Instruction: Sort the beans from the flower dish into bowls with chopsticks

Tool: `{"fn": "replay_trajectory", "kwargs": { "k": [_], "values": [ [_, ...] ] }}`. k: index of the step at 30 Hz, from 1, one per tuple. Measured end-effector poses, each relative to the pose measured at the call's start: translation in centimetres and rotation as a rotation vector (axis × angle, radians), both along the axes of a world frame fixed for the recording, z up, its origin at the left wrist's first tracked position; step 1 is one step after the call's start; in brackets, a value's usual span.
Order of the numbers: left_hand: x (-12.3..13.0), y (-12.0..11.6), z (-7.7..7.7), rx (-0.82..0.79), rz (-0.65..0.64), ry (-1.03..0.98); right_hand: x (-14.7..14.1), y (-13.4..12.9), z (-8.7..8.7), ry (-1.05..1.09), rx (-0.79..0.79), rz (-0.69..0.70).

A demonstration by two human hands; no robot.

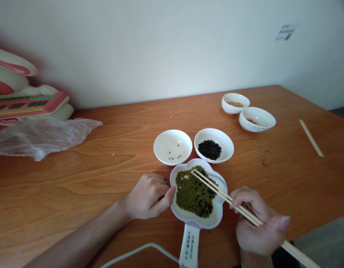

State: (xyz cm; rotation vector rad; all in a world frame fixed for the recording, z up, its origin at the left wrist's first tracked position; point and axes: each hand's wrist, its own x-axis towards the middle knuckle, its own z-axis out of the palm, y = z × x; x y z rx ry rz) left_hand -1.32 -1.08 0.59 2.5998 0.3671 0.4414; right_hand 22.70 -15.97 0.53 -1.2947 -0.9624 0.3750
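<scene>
My right hand (257,219) grips a pair of wooden chopsticks (239,210), their tips resting over green beans (188,190) in a flower-shaped dish (220,214). Darker beans are mixed among the green ones at the dish's right side. Fingers curled, my left hand (151,195) holds the dish's left rim with the thumb on its edge. Behind the dish stand two white bowls. The left bowl (161,147) has several green beans in it; the right bowl (228,145) contains a pile of black beans (209,149).
Two more white bowls stand farther back: one (230,108) with tan grains, one (257,126) with a few reddish bits. A wooden strip (311,137) lies at the right. Clear plastic (49,134) and a pink-and-white toy (29,100) occupy the left. A pale cord (149,245) runs in front.
</scene>
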Motion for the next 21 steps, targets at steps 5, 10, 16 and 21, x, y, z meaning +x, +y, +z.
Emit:
{"fn": "replay_trajectory", "kwargs": {
  "k": [5, 10, 16, 21],
  "values": [
    [-0.01, 0.04, 0.02, 0.009, 0.005, -0.003, 0.07, 0.01, -0.06, -0.023, 0.017, 0.003],
    [0.03, -0.01, -0.04, 0.004, 0.009, -0.001, 0.1, 0.31, 0.15, -0.03, -0.005, -0.026],
    [-0.04, -0.02, -0.14, -0.004, 0.01, -0.003, 0.06, 0.39, 0.09, -0.008, -0.009, -0.068],
    [-0.11, -0.05, -0.09, -0.009, 0.014, 0.003, 0.41, 0.09, -0.37, -0.008, 0.026, -0.092]
  ]
}}
